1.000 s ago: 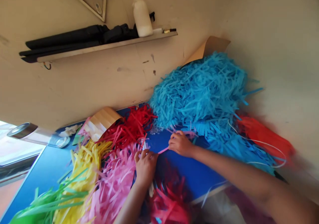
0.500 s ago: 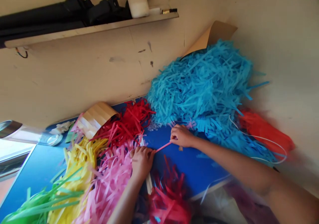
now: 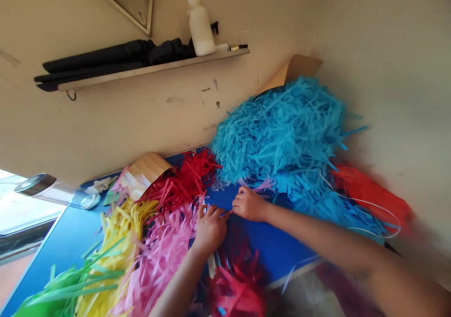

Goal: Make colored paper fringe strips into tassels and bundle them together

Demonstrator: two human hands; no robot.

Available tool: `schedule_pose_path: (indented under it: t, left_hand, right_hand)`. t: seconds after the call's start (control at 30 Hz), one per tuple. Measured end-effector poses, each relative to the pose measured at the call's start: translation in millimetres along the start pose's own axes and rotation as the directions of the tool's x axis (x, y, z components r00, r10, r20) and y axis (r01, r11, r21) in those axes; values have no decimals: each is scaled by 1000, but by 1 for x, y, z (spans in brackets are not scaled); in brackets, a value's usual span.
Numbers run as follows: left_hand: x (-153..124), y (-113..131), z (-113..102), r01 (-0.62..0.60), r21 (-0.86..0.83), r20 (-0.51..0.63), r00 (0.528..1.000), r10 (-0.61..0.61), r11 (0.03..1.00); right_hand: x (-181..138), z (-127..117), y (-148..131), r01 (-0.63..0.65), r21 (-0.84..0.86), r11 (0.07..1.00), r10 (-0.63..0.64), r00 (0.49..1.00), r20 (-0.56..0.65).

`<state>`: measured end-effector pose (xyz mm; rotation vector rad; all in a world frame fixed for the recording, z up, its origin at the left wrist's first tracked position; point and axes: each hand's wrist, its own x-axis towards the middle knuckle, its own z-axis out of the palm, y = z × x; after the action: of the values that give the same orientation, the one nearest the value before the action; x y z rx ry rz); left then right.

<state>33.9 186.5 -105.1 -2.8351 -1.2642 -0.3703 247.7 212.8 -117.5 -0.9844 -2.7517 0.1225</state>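
Note:
Between my two hands runs a short bit of narrow pinkish-red paper strip (image 3: 229,212), just above the blue table. My left hand (image 3: 211,228) pinches one end, with its back toward me. The other end is in the closed fingers of my right hand (image 3: 251,204). Most of the strip is hidden by the fingers. Below the hands lies a red shredded-paper bunch (image 3: 237,284), partly blurred. Pink paper strips (image 3: 165,246) lie left of my left hand, and a big blue heap of shredded paper (image 3: 282,129) rises behind my right hand.
On the blue table (image 3: 278,242) are yellow strips (image 3: 116,256), green strips (image 3: 66,289), red strips (image 3: 186,176), a brown paper piece (image 3: 148,171) and a clear cup-like container (image 3: 59,190). A wall shelf (image 3: 155,68) holds a white bottle (image 3: 201,30). White cord (image 3: 384,206) curves at the right.
My hands have come closer together, so less of the strip shows between them. The camera view has tilted upward, bringing more of the shelf and bottle into sight.

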Motion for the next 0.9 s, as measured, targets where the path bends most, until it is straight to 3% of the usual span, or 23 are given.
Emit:
schedule_pose_path:
  t: [0.2, 0.3, 0.37, 0.4, 0.43, 0.5, 0.57, 0.6, 0.67, 0.77, 0.9]
  left_hand:
    - [6, 7, 2, 12, 30, -176, 984, -7, 999]
    - [0, 9, -21, 25, 18, -289, 957, -19, 1000]
    - [-8, 13, -48, -20, -21, -365, 931, 11, 1000]
    - [-11, 15, -62, -69, -38, -391, 919, 49, 997]
    - [-12, 18, -76, -125, -35, -409, 907, 99, 992]
    - [-13, 24, -97, -183, -46, -465, 874, 141, 982]
    - [-13, 29, -106, -174, -81, -533, 840, 105, 981]
    - [-13, 32, -107, -148, -115, -565, 823, 58, 982]
    - [-16, 36, -103, -74, -217, -594, 801, -71, 973]
    - [-23, 43, -92, 41, -405, -543, 792, -277, 913]
    - [-30, 47, -83, 127, -546, -484, 758, -436, 828]
  right_hand:
    - [16, -15, -11, -10, -37, 999, 8, 999, -42]
    - [14, -42, -29, -123, -8, 992, 121, 987, -109]
    - [9, -67, -42, -225, 173, 959, 248, 961, -120]
    - [7, -80, -47, -271, 371, 888, 316, 947, -65]
    - [7, -93, -51, -294, 580, 760, 329, 943, 47]
    - [7, -113, -56, -309, 881, 358, 241, 942, 233]
    - [9, -122, -61, -282, 959, 28, 170, 947, 273]
    - [10, -123, -64, -251, 966, -64, 196, 946, 259]
    - [11, -117, -71, -203, 970, -137, 301, 924, 236]
    - [12, -100, -84, -193, 957, -218, 433, 859, 272]
    - [13, -84, -98, -152, 936, -317, 522, 796, 306]
